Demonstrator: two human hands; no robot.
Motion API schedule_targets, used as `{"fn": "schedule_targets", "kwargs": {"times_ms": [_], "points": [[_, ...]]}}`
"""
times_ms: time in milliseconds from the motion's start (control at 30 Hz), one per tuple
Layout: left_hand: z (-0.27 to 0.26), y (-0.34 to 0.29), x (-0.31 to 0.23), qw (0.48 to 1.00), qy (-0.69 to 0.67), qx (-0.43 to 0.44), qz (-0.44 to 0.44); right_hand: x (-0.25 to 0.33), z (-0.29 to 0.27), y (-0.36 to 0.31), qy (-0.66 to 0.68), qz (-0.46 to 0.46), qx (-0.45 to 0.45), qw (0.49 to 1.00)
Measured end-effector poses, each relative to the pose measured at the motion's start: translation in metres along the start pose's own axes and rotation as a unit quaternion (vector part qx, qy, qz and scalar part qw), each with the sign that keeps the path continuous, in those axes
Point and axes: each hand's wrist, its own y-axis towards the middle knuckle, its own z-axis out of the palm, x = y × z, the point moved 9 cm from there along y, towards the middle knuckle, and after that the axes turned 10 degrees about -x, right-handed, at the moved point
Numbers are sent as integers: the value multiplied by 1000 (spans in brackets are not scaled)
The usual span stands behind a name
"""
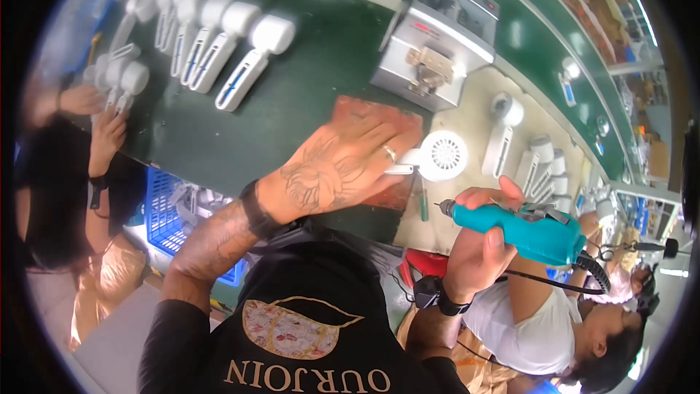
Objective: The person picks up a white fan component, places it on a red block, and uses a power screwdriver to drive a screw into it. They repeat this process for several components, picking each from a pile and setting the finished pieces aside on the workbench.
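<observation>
My left hand is closed round the handle of a white handheld fan, whose round slotted head sticks out to the right of the fingers. Most of its handle is hidden under the hand. A reddish-brown pad lies on the bench beneath. Just to the right, my right hand grips a teal electric screwdriver. Its bit points left, apart from the fan and a little nearer to me. A black coiled cord runs from the tool's back end.
A grey metal machine stands beyond my hands. Several white fans lie in a row at the far left, and more fans lie on a pale mat at right. Blue crate below left. Co-workers sit on both sides.
</observation>
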Motion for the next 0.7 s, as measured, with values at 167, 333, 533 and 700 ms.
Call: {"fn": "schedule_targets", "kwargs": {"times_ms": [167,333,533,700], "points": [[51,4,1,987,100,77,98,20,-5,3,-14,-56,-38,998],[48,4,0,993,53,72,81,4,18,16,-9,-56,-7,998],[40,5,4,998,32,22,55,-6,39,30,12,-79,12,997],[41,5,7,998,13,27,48,-14,43,34,21,-71,11,997]]}}
